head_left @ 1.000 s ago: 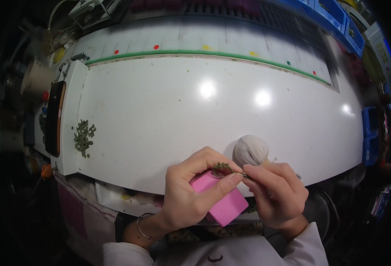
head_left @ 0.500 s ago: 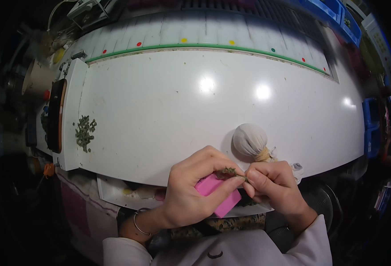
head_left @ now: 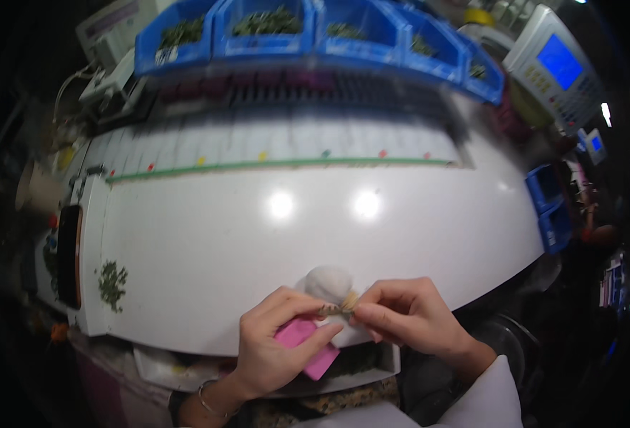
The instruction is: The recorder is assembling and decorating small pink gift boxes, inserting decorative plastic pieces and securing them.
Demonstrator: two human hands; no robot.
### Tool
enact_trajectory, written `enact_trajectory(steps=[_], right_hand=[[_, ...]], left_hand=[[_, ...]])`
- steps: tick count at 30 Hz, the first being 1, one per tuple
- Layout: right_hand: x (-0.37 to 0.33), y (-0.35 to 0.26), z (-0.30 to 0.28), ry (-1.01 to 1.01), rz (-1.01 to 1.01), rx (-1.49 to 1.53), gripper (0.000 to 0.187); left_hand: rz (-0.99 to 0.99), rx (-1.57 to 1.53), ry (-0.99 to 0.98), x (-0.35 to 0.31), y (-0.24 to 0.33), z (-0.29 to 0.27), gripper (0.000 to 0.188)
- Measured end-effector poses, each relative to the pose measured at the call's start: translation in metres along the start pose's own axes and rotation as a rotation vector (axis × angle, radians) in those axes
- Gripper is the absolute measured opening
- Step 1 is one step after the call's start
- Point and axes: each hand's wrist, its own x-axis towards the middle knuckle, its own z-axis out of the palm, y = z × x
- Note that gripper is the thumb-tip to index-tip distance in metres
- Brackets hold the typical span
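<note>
Over the table's near edge, my left hand point(head_left: 263, 346) is closed around a pink block point(head_left: 320, 362). A small dull-green piece point(head_left: 331, 310) sits at its fingertips, slightly blurred. My right hand point(head_left: 418, 321) is closed in a pinch at the right end of that piece; what lies between its fingertips is too small to make out. Just beyond the fingers rests a round white cloth pouch point(head_left: 328, 280), tied with a yellowish band point(head_left: 349, 299). Far off at the left lies a loose heap of small green pieces point(head_left: 113, 285).
Open blue bins point(head_left: 265, 46) with green pieces line the back, behind a pale strip point(head_left: 279, 139) with coloured dots. A device with a blue screen point(head_left: 554, 68) stands back right. More blue bins point(head_left: 554, 225) flank the right edge. A white drawer point(head_left: 393, 357) juts out below my hands.
My view has tilted up and shifted right, bringing the back bins and the screen device into sight. Both hands remain close together at the small green piece, with their fingertips slightly farther apart.
</note>
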Motion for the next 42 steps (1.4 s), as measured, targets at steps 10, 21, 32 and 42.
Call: enact_trajectory(steps=[10, 21, 32, 42], right_hand=[[0.073, -0.09, -0.083, 0.552, -0.82, 0.141, 0.034], [0.016, -0.003, 0.001, -0.069, -0.78, -0.623, 0.047], [-0.017, 0.033, 0.017, 0.203, -0.586, -1.138, 0.069], [0.01, 0.039, 0.05, 0.356, -1.02, -1.397, 0.052]], left_hand=[[-0.355, -0.751, 0.096, -0.002, -0.028, 0.016, 0.061], [-0.548, -0.579, -0.157, 0.006, 0.006, 0.01, 0.074], [-0.536, -0.599, 0.184, -0.004, -0.024, -0.003, 0.063], [-0.44, -0.51, 0.235, -0.005, -0.025, 0.0, 0.057]])
